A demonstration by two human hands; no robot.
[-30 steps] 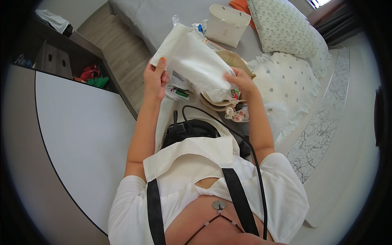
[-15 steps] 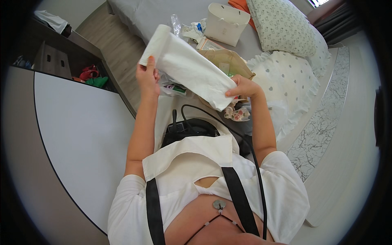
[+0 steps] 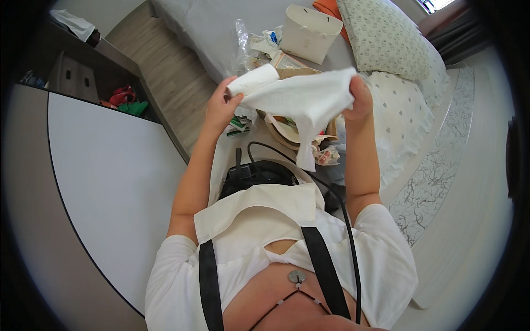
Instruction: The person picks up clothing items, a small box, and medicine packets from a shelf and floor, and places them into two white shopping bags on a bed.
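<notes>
A roll of white, soft paper or cloth towels (image 3: 255,80) is in my left hand (image 3: 220,110), its fingers and thumb closed round the roll's near end. From it a loose white length (image 3: 312,95) stretches across to the right, where my right hand (image 3: 360,100) grips its bunched end in a closed fist. One corner of that length hangs down in the middle. Behind it, an open tan paper bag (image 3: 332,130) with things inside is partly hidden. A small green-and-white package (image 3: 238,124) lies below my left hand.
On the grey bed (image 3: 190,22) stand a white paper bag (image 3: 311,37) and crumpled clear plastic (image 3: 241,44). Patterned pillows (image 3: 381,41) lie at the right. A black bag (image 3: 262,175) with a black cable (image 3: 328,187) sits close to my body. An open cabinet (image 3: 77,83) stands left.
My left hand has moved right and lowered the roll, which has tilted flatter. My right hand has moved up and right, bunching the loose end, and a corner now dangles.
</notes>
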